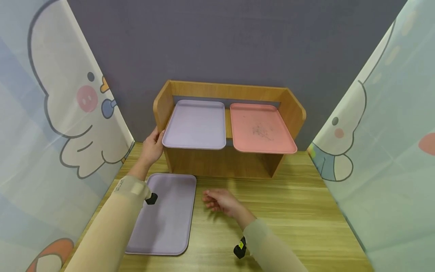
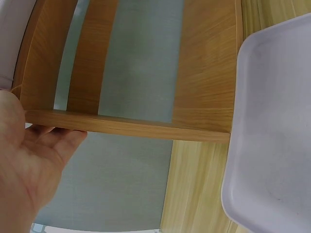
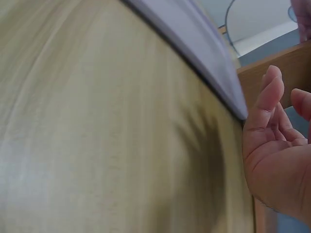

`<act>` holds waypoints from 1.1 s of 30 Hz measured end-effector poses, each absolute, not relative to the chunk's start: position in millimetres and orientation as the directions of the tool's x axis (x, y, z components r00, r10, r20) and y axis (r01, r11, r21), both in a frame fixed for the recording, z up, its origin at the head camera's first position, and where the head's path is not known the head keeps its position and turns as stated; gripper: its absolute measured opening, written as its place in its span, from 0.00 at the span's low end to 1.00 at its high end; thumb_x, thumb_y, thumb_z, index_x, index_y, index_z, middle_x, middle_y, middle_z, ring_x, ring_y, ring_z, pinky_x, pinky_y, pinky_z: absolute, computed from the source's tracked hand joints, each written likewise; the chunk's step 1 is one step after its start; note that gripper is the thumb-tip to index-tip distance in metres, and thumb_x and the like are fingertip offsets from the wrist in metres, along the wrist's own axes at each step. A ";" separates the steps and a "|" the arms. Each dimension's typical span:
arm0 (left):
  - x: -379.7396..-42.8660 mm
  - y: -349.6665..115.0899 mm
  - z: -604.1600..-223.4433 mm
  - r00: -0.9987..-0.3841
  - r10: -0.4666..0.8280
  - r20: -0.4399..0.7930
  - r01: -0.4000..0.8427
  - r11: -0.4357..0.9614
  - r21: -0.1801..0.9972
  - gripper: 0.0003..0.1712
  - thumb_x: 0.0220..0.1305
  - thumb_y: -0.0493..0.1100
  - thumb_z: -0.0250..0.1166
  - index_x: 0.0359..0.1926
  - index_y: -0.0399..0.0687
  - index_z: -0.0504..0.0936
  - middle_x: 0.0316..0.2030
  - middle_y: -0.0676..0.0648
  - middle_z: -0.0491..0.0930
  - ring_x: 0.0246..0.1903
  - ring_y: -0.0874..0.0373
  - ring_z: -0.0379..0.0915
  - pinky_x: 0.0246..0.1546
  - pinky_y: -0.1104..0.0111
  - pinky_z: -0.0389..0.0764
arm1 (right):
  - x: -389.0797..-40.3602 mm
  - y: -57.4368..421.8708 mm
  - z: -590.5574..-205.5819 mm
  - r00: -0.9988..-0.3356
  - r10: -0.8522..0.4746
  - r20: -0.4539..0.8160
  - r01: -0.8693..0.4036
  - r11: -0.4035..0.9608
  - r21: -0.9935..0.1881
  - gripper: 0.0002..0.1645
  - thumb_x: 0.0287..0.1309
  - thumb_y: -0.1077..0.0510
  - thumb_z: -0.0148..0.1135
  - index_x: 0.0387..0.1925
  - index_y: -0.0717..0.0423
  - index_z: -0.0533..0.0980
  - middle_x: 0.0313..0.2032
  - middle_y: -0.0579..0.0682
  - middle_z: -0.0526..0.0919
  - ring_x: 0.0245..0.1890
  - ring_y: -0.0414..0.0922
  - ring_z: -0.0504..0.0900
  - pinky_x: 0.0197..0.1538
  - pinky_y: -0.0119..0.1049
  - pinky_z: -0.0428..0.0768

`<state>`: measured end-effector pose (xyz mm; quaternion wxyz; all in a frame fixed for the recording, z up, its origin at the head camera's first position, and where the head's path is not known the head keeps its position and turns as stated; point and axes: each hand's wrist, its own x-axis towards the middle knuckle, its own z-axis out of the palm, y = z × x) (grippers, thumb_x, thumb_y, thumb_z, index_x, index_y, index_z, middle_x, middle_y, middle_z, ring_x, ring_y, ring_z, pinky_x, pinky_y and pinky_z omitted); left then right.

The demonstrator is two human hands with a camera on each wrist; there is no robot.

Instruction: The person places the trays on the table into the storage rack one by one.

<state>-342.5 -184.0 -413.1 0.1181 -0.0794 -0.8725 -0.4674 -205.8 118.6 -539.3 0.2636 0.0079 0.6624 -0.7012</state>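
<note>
My left hand (image 1: 152,148) is at the left side panel of a small wooden shelf (image 1: 221,162). Its fingers (image 2: 68,143) lie along the outside of the panel, and the thumb sits on the inner side by the front corner of a lilac tray (image 1: 197,124). Beside that tray on the shelf top is a pink tray (image 1: 261,128) with dark smudges. A second lilac tray (image 1: 166,215) lies on the table under my left forearm. My right hand (image 1: 222,202) hovers above the table, fingers loosely bent, nothing in it.
Both shelf-top trays stick out past the shelf's front edge. The shelf stands at the back of a wood-grain table (image 1: 306,211), before a grey wall (image 1: 238,41). Printed cartoon panels (image 1: 61,113) close in the left and right sides.
</note>
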 end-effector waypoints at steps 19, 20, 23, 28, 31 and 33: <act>-345.0 -182.9 -412.4 -0.958 0.033 0.285 0.256 0.547 0.797 0.32 0.89 0.62 0.46 0.80 0.51 0.70 0.64 0.30 0.83 0.65 0.30 0.78 0.71 0.36 0.75 | -197.2 77.9 -571.4 -0.904 -0.305 -0.299 0.259 0.165 -0.952 0.33 0.72 0.59 0.71 0.70 0.72 0.72 0.42 0.56 0.92 0.28 0.40 0.87 0.25 0.30 0.85; -345.2 -183.2 -412.6 -0.957 0.031 0.287 0.257 0.548 0.796 0.32 0.89 0.62 0.46 0.79 0.51 0.70 0.64 0.30 0.83 0.65 0.30 0.78 0.71 0.36 0.75 | -197.0 73.7 -571.7 -0.910 -0.291 -0.296 0.255 0.171 -0.952 0.33 0.71 0.60 0.72 0.70 0.72 0.72 0.40 0.55 0.91 0.27 0.40 0.86 0.24 0.30 0.84; -345.4 -183.4 -413.4 -0.956 0.030 0.293 0.259 0.556 0.790 0.32 0.89 0.62 0.46 0.79 0.50 0.71 0.64 0.30 0.83 0.66 0.30 0.78 0.72 0.36 0.74 | -196.8 62.3 -572.2 -0.930 -0.228 -0.288 0.240 0.214 -0.947 0.32 0.67 0.60 0.76 0.67 0.70 0.74 0.34 0.50 0.89 0.23 0.39 0.83 0.21 0.29 0.82; -344.9 -184.0 -414.4 -0.957 0.027 0.289 0.254 0.562 0.788 0.32 0.89 0.62 0.46 0.79 0.51 0.71 0.64 0.30 0.83 0.66 0.30 0.78 0.72 0.36 0.74 | -194.3 48.9 -571.4 -0.957 -0.118 -0.264 0.210 0.344 -0.915 0.31 0.64 0.59 0.79 0.64 0.64 0.77 0.27 0.44 0.86 0.18 0.38 0.79 0.20 0.28 0.77; -344.5 -184.2 -414.5 -0.958 0.030 0.285 0.253 0.559 0.790 0.32 0.89 0.62 0.45 0.80 0.52 0.70 0.65 0.30 0.83 0.66 0.30 0.78 0.71 0.36 0.75 | -192.8 44.2 -569.0 -0.967 -0.084 -0.239 0.184 0.419 -0.889 0.29 0.63 0.59 0.80 0.62 0.62 0.78 0.23 0.43 0.85 0.16 0.37 0.77 0.20 0.27 0.75; -344.3 -183.9 -414.5 -0.958 0.033 0.285 0.254 0.559 0.790 0.32 0.89 0.62 0.45 0.80 0.52 0.70 0.65 0.30 0.83 0.67 0.30 0.78 0.71 0.36 0.74 | -192.1 42.2 -567.1 -0.973 -0.064 -0.220 0.167 0.460 -0.872 0.26 0.63 0.61 0.78 0.60 0.62 0.79 0.22 0.43 0.84 0.15 0.37 0.77 0.20 0.28 0.75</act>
